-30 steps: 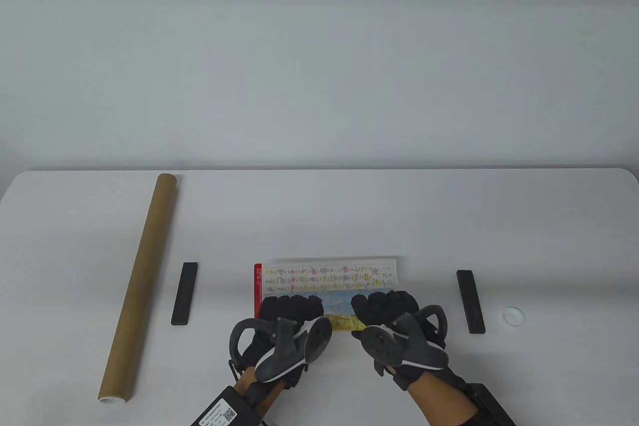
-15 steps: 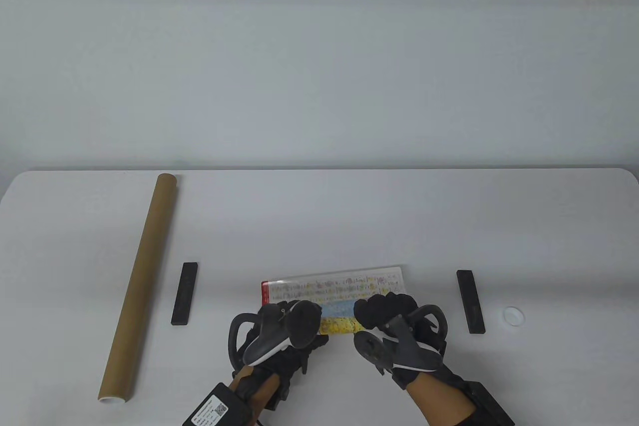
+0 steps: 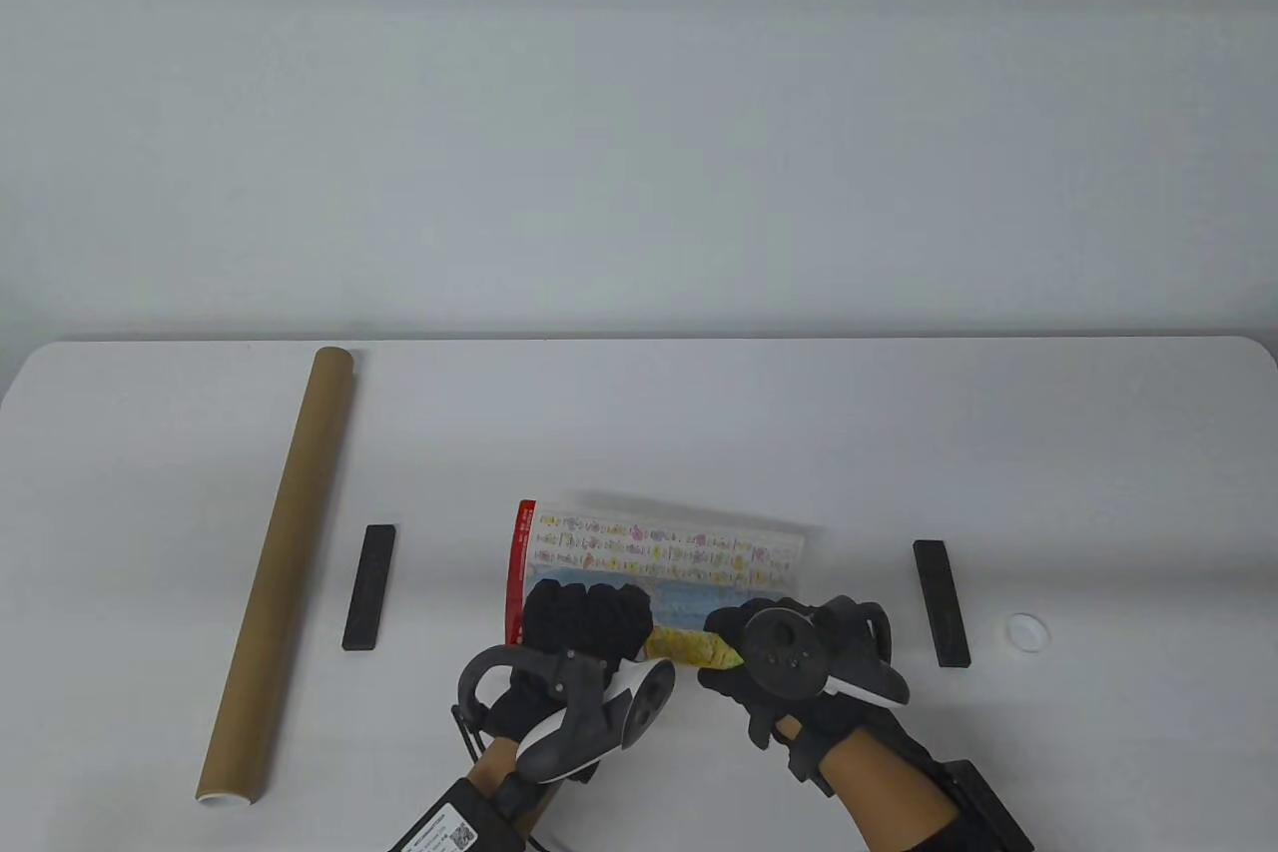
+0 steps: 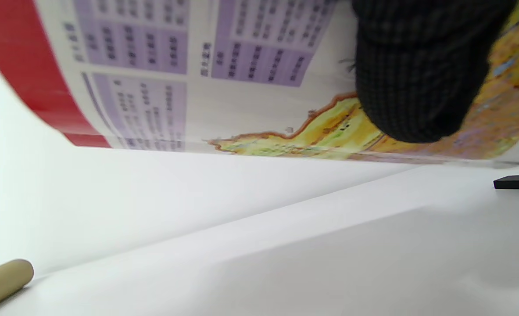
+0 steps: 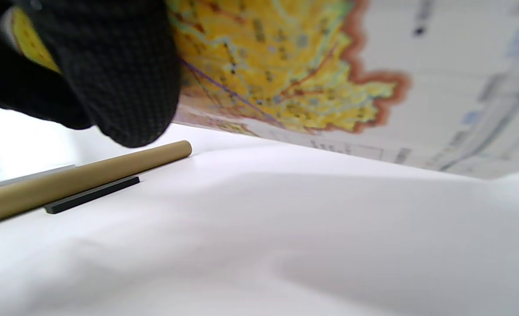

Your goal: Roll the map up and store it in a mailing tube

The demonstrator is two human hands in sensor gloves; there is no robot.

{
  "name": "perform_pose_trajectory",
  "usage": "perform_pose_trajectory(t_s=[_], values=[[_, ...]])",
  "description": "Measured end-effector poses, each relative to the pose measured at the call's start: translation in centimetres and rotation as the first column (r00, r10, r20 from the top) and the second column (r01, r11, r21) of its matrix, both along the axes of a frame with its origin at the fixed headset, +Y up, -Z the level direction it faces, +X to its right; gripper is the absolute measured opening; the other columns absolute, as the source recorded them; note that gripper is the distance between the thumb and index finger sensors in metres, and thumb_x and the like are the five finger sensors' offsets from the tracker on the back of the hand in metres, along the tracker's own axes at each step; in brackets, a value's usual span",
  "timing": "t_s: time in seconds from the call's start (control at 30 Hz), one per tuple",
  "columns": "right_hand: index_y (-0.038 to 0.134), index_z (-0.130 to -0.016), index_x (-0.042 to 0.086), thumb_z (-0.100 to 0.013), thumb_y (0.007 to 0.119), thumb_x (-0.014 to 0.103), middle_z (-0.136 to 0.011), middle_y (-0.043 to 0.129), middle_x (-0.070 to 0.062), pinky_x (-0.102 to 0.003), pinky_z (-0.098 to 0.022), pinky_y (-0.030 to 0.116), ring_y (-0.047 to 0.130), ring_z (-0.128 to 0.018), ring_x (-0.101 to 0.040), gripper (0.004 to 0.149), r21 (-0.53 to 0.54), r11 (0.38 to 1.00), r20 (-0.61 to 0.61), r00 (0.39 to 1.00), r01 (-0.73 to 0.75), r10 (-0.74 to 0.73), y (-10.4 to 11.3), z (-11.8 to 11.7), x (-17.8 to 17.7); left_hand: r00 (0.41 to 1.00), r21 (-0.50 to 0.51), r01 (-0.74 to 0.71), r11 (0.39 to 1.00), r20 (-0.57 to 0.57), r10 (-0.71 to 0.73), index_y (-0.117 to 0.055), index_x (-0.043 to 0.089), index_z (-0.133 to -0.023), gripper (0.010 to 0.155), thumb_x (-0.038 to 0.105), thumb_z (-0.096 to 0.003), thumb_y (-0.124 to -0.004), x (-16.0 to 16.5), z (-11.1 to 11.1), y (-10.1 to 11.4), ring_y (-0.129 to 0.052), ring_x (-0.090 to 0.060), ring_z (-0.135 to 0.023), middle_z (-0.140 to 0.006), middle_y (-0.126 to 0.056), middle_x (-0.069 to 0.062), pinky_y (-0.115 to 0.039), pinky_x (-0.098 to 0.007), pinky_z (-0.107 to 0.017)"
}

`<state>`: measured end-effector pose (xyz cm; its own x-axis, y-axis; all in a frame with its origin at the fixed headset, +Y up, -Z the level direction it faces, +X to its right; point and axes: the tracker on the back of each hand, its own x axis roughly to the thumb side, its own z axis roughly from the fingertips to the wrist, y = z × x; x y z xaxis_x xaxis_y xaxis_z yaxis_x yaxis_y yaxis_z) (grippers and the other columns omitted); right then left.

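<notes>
Risk: map (image 3: 659,557) springs loose or rolls skewed, both hands, left hand (image 3: 584,620) and right hand (image 3: 774,657), gripping only its near edge.

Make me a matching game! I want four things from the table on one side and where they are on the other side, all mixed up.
Things:
1. cardboard tube
2. map
3. white cap
4. right black bar

Places:
A. under both hands, partly rolled
B. far left side of the table
C. near the right edge, lying alone
D. between the map and the white cap

Pairs: 1-B, 2-A, 3-C, 4-D
</notes>
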<state>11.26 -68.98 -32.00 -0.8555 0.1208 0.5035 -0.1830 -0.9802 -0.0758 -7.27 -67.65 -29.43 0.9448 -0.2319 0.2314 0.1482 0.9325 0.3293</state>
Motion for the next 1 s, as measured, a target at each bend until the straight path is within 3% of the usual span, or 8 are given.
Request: perform_pose_trajectory(t_s=[0.17,0.3,0.37,0.47,0.57,0.67,0.77,1.0], values=[[0.085,-0.091,0.008,-0.044,0.096,0.044,-0.069,0.090,-0.009,-0.061,-0.053,0.073,0.096,-0.055,-0.034,0.061,0.158,0.981,-0.003,0.994,-0.112,0.113,0.5,1.0,-0.7,0.992,-0.207,-0.127,0.970,-0.040,0.121,-0.087,0.044,-0.077,0.052,0.066,-0.0301,-0.095,-0.9,-1.1,-0.2,-0.102,-0.011,-0.050,-0.059,-0.096,0.013,-0.078,-0.037,-0.065],[0.083,-0.093,0.009,-0.043,0.098,0.041,-0.072,0.090,-0.008,-0.060,-0.055,0.073,0.096,-0.058,-0.033,0.062,0.317,0.922,0.026,0.974,-0.222,0.225,0.9,1.9,-1.6,0.964,-0.400,-0.265,0.877,-0.103,0.245,-0.087,0.043,-0.077,0.051,0.065,-0.0317,-0.094,-2.0,-2.2,-0.7,-0.101,-0.012,-0.051,-0.059,-0.096,0.012,-0.077,-0.037,-0.065],[0.084,-0.092,0.010,-0.042,0.099,0.039,-0.070,0.091,-0.006,-0.057,-0.054,0.076,0.098,-0.056,-0.030,0.060,0.349,0.899,0.044,0.963,-0.265,0.267,1.1,2.1,-1.9,0.952,-0.457,-0.304,0.836,-0.120,0.281,-0.087,0.043,-0.077,0.050,0.064,-0.0330,-0.094,-2.2,-2.5,-1.0,-0.101,-0.013,-0.053,-0.060,-0.096,0.011,-0.076,-0.038,-0.066],[0.086,-0.089,0.011,-0.042,0.099,0.040,-0.064,0.093,-0.004,-0.056,-0.051,0.078,0.099,-0.049,-0.028,0.057,0.318,0.909,0.038,0.962,-0.268,0.270,1.0,1.9,-2.0,0.952,-0.474,-0.303,0.827,-0.114,0.284,-0.087,0.042,-0.078,0.049,0.064,-0.0335,-0.093,-2.3,-2.7,-1.3,-0.101,-0.014,-0.055,-0.062,-0.096,0.010,-0.076,-0.039,-0.066],[0.088,-0.087,0.010,-0.043,0.098,0.038,-0.061,0.093,-0.004,-0.055,-0.048,0.080,0.099,-0.044,-0.027,0.053,0.260,0.929,0.034,0.964,-0.263,0.264,0.8,1.5,-1.8,0.967,-0.404,-0.256,0.879,-0.088,0.241,-0.085,0.041,-0.084,0.055,0.064,-0.0337,-0.093,-1.8,-2.2,-1.4,-0.100,-0.017,-0.063,-0.069,-0.095,0.009,-0.074,-0.041,-0.069],[0.088,-0.086,0.009,-0.044,0.098,0.037,-0.060,0.093,-0.004,-0.055,-0.046,0.080,0.099,-0.043,-0.027,0.052,0.179,0.963,0.032,0.979,-0.204,0.201,0.6,0.9,-1.3,0.995,-0.262,-0.090,0.961,-0.052,0.079,-0.077,0.043,-0.092,0.061,0.063,-0.0358,-0.091,-0.6,-1.2,-0.7,-0.097,-0.019,-0.076,-0.083,-0.090,0.009,-0.071,-0.042,-0.072],[0.088,-0.085,0.008,-0.044,0.097,0.037,-0.059,0.093,-0.005,-0.055,-0.045,0.080,0.098,-0.042,-0.027,0.051,0.098,0.985,0.031,0.990,-0.142,0.140,0.4,0.4,-0.7,1.000,-0.131,0.011,0.991,-0.020,-0.013,-0.070,0.044,-0.097,0.065,0.060,-0.0375,-0.091,0.4,-0.2,-0.5,-0.094,-0.018,-0.083,-0.091,-0.086,0.010,-0.069,-0.043,-0.075],[0.088,-0.085,0.007,-0.045,0.097,0.036,-0.059,0.093,-0.005,-0.056,-0.044,0.080,0.098,-0.041,-0.028,0.051,-0.104,0.994,-0.002,1.000,0.027,-0.027,0.0,-0.5,0.2,0.999,0.041,0.023,0.999,0.023,-0.023,-0.074,0.045,-0.091,0.066,0.064,-0.0307,-0.093,0.4,0.2,-0.3,-0.096,-0.014,-0.071,-0.078,-0.089,0.012,-0.070,-0.041,-0.072]])
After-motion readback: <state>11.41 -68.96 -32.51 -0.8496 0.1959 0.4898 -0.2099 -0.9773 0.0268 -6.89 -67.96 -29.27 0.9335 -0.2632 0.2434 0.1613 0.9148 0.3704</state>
